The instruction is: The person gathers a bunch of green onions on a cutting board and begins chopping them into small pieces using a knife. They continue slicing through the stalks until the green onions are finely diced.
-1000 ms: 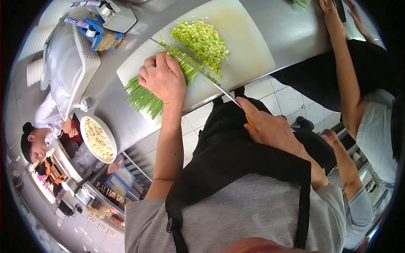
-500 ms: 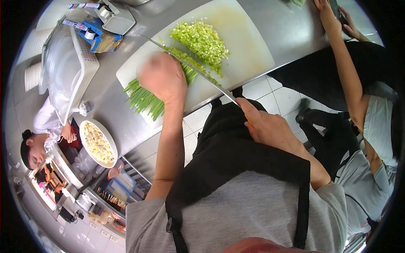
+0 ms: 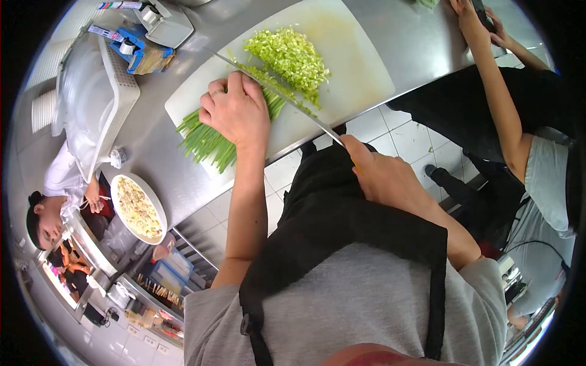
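My left hand (image 3: 238,113) presses with curled fingers on a bunch of long green stalks (image 3: 210,144), which lies on a white cutting board (image 3: 360,64). My right hand (image 3: 386,177) is closed around the handle of a kitchen knife (image 3: 320,124). Its long blade runs across the board, right beside the cut ends of the stalks and the fingertips of my left hand. Beyond the blade lies a heap of finely chopped green pieces (image 3: 290,58). Some small pieces lie along the blade.
An oval white dish (image 3: 139,208) of chopped food stands near the counter's left edge. Behind it are a white plastic basket (image 3: 119,91) and a blue tape dispenser (image 3: 143,55). One person stands at the left; another, on the right, holds a dark object (image 3: 483,16).
The fingers of my left hand now show clearly on the stalks. Both hands and the knife stay almost in place. A person in the right background has shifted.
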The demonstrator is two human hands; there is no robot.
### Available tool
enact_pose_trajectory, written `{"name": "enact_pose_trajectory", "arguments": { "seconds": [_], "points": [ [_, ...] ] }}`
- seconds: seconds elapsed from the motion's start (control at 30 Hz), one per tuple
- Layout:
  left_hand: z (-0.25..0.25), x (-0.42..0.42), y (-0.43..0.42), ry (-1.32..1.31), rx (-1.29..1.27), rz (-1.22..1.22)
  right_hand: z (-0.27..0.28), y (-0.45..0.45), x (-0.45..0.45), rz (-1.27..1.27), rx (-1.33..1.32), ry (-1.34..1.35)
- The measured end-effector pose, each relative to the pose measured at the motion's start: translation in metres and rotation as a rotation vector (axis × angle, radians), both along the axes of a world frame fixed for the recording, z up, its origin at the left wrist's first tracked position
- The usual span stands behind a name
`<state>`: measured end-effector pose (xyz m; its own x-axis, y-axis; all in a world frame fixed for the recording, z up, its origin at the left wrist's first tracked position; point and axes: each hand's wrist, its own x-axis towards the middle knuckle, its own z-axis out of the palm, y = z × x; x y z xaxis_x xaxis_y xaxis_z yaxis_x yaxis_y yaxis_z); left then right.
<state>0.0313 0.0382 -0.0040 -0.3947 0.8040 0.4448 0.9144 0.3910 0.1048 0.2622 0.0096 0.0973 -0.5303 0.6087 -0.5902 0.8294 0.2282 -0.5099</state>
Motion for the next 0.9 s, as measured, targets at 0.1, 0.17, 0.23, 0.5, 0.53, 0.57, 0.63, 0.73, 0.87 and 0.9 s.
{"name": "enact_pose_trajectory", "arguments": {
  "seconds": [0.1,0.17,0.23,0.5,0.53,0.57,0.63,0.73,0.87,0.9],
  "points": [
    [0.000,0.000,0.001,0.014,0.012,0.009,-0.015,0.001,-0.005,-0.013,0.069,0.063],
    [0.000,-0.001,0.002,0.007,0.026,0.001,-0.015,0.002,-0.006,-0.023,0.090,0.095],
    [0.001,0.000,0.002,0.005,0.023,0.000,-0.007,0.000,-0.003,-0.017,0.019,-0.008],
    [0.001,0.000,0.003,0.021,0.030,0.013,-0.028,0.012,-0.016,-0.030,0.028,0.060],
    [0.000,0.000,0.004,0.017,0.051,0.009,-0.027,0.012,-0.017,-0.045,0.044,0.072],
    [0.000,0.001,0.004,0.010,0.070,0.004,-0.025,0.009,-0.017,-0.044,0.053,0.078],
    [0.001,0.001,0.004,-0.004,0.092,-0.008,-0.021,0.008,-0.016,-0.043,0.016,-0.003],
    [0.002,0.002,0.002,-0.034,0.066,-0.010,-0.030,0.013,-0.022,-0.044,0.040,0.027],
    [0.000,0.002,0.002,-0.009,0.106,-0.022,-0.046,0.016,-0.025,-0.011,0.192,0.153],
    [-0.001,0.001,0.003,-0.011,0.095,-0.014,-0.040,0.013,-0.022,-0.012,0.201,0.156]
  ]
}}
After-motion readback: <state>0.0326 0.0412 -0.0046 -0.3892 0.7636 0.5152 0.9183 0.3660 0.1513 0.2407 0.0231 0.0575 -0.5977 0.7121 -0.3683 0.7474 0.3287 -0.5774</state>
